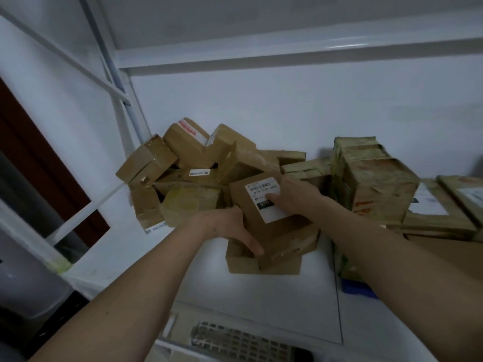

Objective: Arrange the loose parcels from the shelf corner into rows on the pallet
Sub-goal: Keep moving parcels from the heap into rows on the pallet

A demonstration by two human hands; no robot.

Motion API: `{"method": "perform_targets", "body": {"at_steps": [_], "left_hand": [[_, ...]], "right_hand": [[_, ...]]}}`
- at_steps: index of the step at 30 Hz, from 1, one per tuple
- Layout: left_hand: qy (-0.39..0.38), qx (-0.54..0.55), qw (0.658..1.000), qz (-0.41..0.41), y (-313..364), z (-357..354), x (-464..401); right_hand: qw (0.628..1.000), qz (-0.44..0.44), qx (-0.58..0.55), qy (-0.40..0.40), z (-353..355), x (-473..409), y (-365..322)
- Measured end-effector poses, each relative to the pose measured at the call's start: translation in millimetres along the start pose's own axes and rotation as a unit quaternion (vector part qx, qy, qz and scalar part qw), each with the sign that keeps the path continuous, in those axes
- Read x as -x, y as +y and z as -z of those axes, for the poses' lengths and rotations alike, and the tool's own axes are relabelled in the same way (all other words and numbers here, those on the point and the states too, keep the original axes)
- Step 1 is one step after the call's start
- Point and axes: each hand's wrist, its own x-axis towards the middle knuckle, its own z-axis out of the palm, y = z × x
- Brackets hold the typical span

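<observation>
A heap of loose brown cardboard parcels [188, 163] fills the back left corner of the white shelf [287, 304]. In front of it I hold a small brown parcel with a white label [277, 231], tilted, above a flat brown box [243, 265] that lies on the shelf. My left hand [230, 228] grips its left and lower edge. My right hand [295, 197] presses on its top right, thumb on the label. The parcel's underside is hidden. No pallet shows clearly.
Taped, yellowish-wrapped parcels [371, 178] stand stacked at the right, with flat labelled parcels [439, 207] beyond them. A blue edge [358, 290] shows under that stack. White shelf posts [125, 105] and braces rise at the left. A grey perforated crate [235, 340] sits below the shelf front.
</observation>
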Motion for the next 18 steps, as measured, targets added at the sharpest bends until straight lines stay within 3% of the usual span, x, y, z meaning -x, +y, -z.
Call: {"method": "perform_targets", "body": {"at_steps": [5,11,18], "left_hand": [[0.02,0.049,0.998,-0.022,16,-3,46],[-0.069,0.069,0.994,-0.046,46,-46,92],[-0.105,-0.033,0.993,-0.038,98,-111,108]], "right_hand": [[0.998,0.024,-0.054,0.002,13,44,-6],[0.999,0.03,-0.026,-0.016,35,121,21],[0.996,0.036,-0.042,-0.063,61,200,78]]}}
